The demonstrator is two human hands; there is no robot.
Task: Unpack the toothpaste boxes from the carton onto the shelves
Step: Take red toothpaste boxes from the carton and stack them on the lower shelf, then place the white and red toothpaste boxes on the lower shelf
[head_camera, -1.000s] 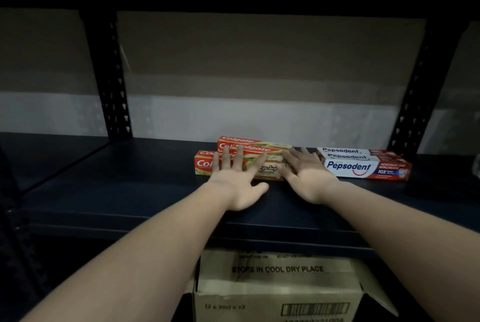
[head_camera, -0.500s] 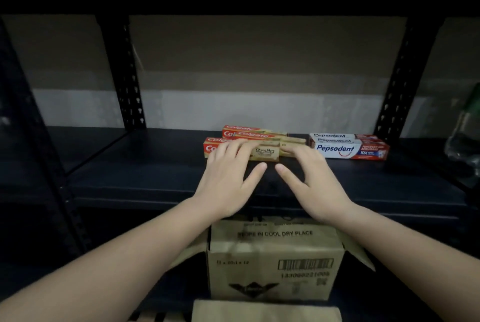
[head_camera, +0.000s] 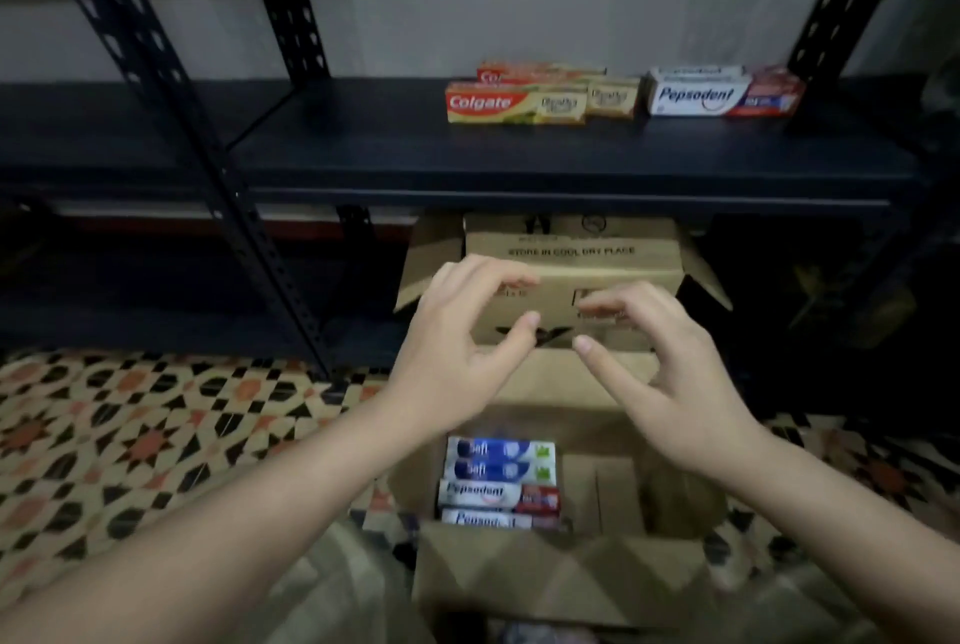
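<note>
An open brown carton [head_camera: 571, 576] sits on the floor below me, with several toothpaste boxes [head_camera: 498, 482] stacked at its left side: two blue ones and two Pepsodent ones. My left hand [head_camera: 462, 347] and my right hand [head_camera: 670, 363] hover above the carton, fingers loosely curved, holding nothing. On the dark shelf [head_camera: 467, 160] lie Colgate boxes [head_camera: 519, 100] and, to their right, Pepsodent boxes [head_camera: 722, 92].
A second carton [head_camera: 571, 248] printed "store in cool dry place" stands under the shelf, behind my hands. Black perforated uprights [head_camera: 171, 124] frame the rack. The floor has patterned tiles [head_camera: 156, 435]. The shelf's left part is bare.
Both hands have let go of the Colgate boxes on the shelf and drawn back and down over the open carton. My view has tilted downward.
</note>
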